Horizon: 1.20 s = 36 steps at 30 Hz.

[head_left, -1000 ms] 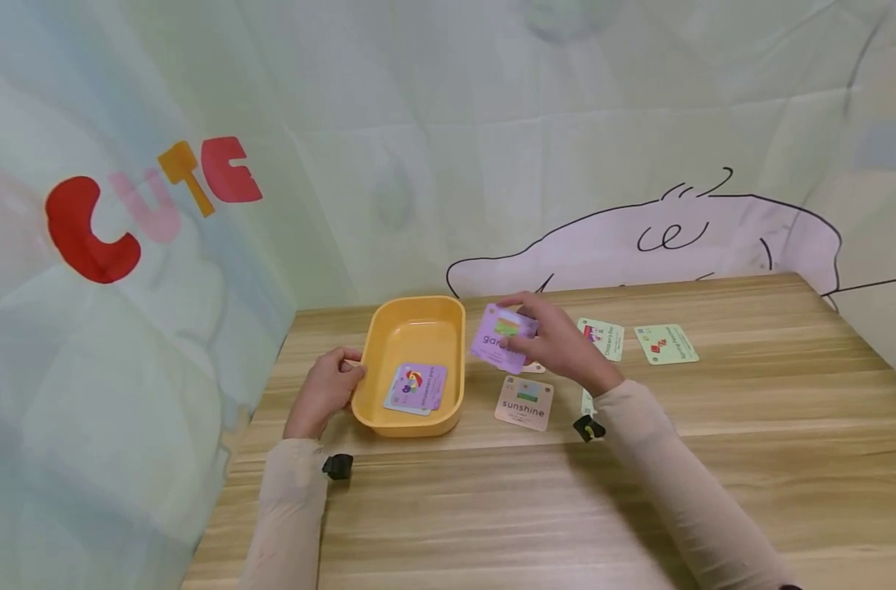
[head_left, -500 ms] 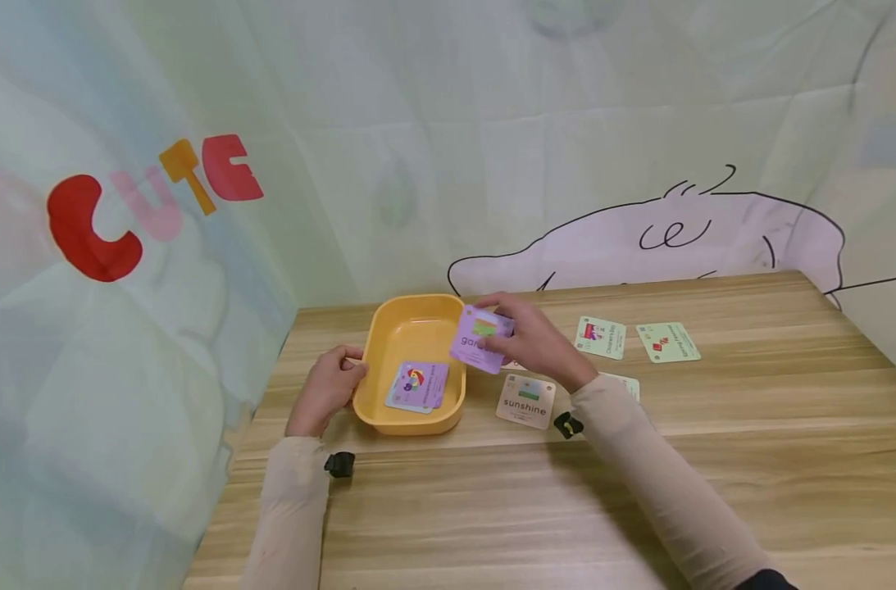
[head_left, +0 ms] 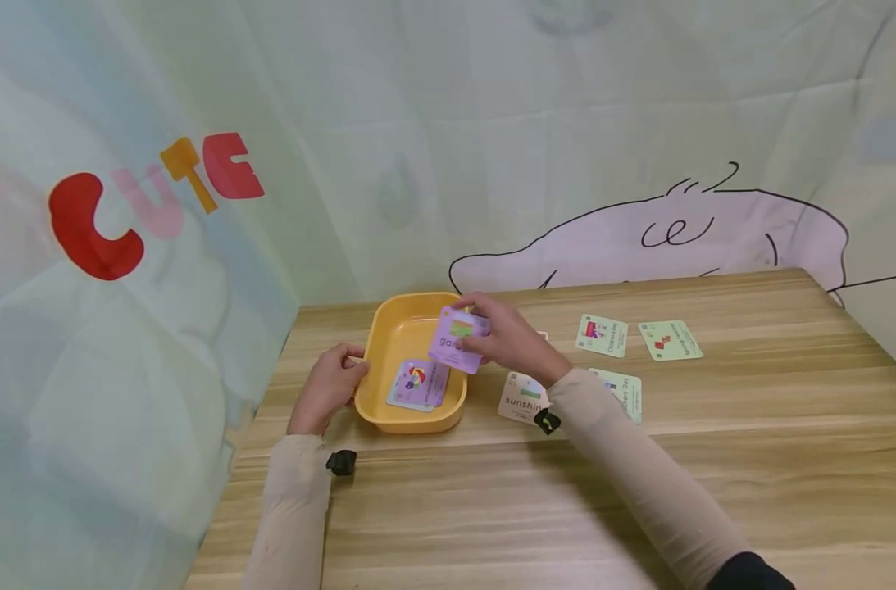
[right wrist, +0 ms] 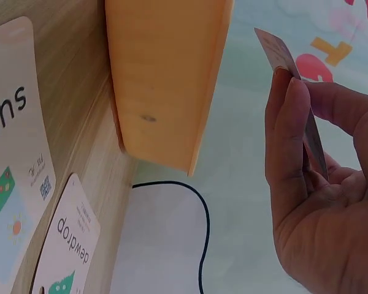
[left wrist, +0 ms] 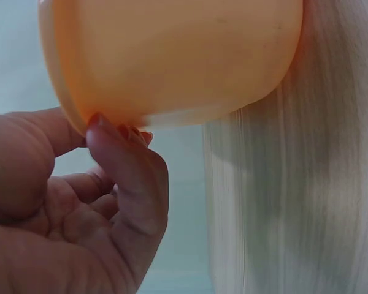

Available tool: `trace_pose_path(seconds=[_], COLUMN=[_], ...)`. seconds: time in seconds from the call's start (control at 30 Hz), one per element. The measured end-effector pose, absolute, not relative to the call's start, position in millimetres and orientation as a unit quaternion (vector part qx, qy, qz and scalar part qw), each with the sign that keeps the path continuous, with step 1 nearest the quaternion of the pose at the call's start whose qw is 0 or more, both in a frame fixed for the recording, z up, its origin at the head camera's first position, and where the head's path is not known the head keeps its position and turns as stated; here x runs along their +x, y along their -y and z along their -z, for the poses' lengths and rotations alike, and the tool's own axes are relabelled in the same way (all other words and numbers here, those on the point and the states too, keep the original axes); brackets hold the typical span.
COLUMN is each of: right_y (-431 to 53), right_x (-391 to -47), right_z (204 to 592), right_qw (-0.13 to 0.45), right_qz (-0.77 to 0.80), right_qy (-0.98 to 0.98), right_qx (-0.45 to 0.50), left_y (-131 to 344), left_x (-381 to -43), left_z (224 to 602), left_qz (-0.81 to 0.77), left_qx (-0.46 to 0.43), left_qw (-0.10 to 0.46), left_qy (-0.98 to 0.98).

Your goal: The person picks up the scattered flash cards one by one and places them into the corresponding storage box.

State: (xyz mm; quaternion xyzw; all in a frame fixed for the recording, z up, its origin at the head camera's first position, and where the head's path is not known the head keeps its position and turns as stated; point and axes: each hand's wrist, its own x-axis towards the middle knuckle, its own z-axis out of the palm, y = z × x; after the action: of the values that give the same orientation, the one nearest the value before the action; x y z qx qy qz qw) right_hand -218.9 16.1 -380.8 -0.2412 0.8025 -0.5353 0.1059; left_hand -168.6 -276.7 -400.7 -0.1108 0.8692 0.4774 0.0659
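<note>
My left hand (head_left: 328, 389) pinches the left rim of a yellow plastic tray (head_left: 411, 425); in the left wrist view thumb and fingertips meet at the tray's edge (left wrist: 178, 55). Inside the tray, a purple card (head_left: 420, 378) overlaps a paler one. Between thumb and fingers, my right hand (head_left: 520, 340) holds a purple card (head_left: 448, 346), partly covered, its word starting "gar". That card is tilted above the tray's right rim. The right wrist view catches it nearly edge-on (right wrist: 275, 48), apart from the tray wall (right wrist: 162, 73).
Right of the tray lie a "sunshine" card (head_left: 520, 397) and a "dewdrop" card (right wrist: 70, 236). Farther right on the wooden table (head_left: 772, 426) are a Children's Day card (head_left: 602, 336), another green card (head_left: 670, 340) and one (head_left: 628, 393) partly under the right sleeve. A printed curtain (head_left: 388, 147) hangs behind.
My right hand has carried the purple card leftward, from beside the tray to over its right rim. More of the green card by the right sleeve shows. The left hand keeps its place.
</note>
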Motion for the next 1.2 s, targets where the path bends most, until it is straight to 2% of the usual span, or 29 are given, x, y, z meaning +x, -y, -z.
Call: trace_pose_path(seconds=[0.37, 1.2], right_y=[1.4, 27.2], right_x=[-223.5, -231.4], right_z=[386.9, 398.8], right_qw=[0.128, 0.127], right_qz=[0.528, 0.505], right_qy=[-0.802, -0.812], right_qx=[-0.25, -0.263], left_y=[275.5, 276.2], left_x=[-167.7, -170.3], left_z=[400.1, 399.4], left_qz=[-0.476, -0.472], left_qx=[-0.108, -0.113], left_qw=[0.064, 0.067], left_qy=[-0.871, -0.872])
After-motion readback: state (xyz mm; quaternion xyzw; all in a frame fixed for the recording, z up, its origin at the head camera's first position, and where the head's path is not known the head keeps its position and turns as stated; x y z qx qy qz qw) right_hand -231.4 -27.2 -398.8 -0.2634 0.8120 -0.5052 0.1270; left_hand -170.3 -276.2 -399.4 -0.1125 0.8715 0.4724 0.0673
